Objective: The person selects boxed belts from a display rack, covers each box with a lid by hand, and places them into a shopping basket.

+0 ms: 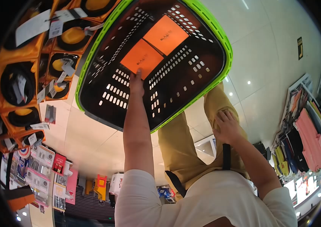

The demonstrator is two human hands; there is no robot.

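Observation:
A black basket with a bright green rim [226, 49] stands before me, its walls pierced by rows of slots. Inside it lie two flat orange boxes with small dark lettering, the nearer box [142, 56] and the farther box [167, 34], side by side. My left hand [137, 84] reaches into the basket and grips the near edge of the nearer box. Its thumb shows on top, while the other fingers are mostly hidden. My right hand [227, 123] rests on my knee in tan trousers, fingers apart, with nothing in it.
At the left, an orange display rack [35, 68] holds rolled black belts with white tags, close beside the basket. Folded clothes [308, 140] fill a shelf at the right. Packaged goods [39, 166] hang at the lower left. The floor is pale tile.

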